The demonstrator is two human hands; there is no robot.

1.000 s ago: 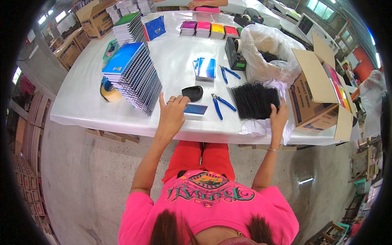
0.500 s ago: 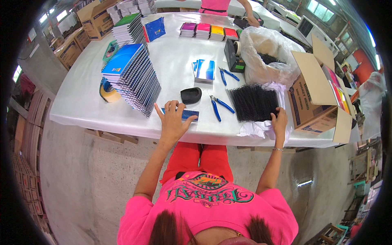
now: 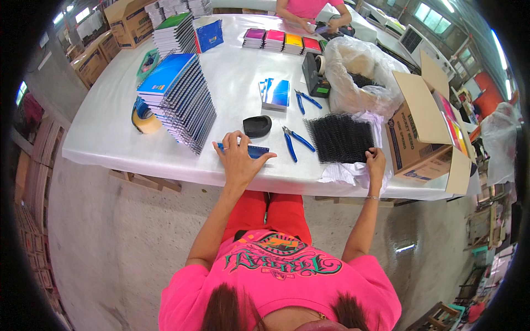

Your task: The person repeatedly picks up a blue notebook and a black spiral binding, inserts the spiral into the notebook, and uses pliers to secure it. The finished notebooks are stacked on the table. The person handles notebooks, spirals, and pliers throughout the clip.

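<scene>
My left hand point(image 3: 238, 159) lies palm down with fingers and thumb spread over a small blue notebook point(image 3: 257, 150) near the table's front edge. Most of that notebook is hidden under the hand. At the right, my right hand point(image 3: 376, 164) pinches the edge of a pile of black spiral binding coils point(image 3: 339, 139), which rests on white cloth point(image 3: 343, 175). Between my hands lie blue-handled cutting pliers point(image 3: 298, 144), with a black curved pad point(image 3: 257, 126) just beyond my left fingers. Farther off sit a few small blue notebooks point(image 3: 276, 94) and a second pair of pliers point(image 3: 307, 101).
A tall stack of blue spiral notebooks point(image 3: 179, 102) and a tape roll point(image 3: 144, 120) stand at left. To the right are an open cardboard box point(image 3: 417, 135) and a clear plastic bag point(image 3: 361, 63). Coloured notebooks point(image 3: 274, 39) and a co-worker's hands point(image 3: 323, 26) are across the table.
My left thumb and fingers have spread wider over the blue notebook. My right hand stays at the coils' edge. Across the table, the co-worker's two hands have come closer together.
</scene>
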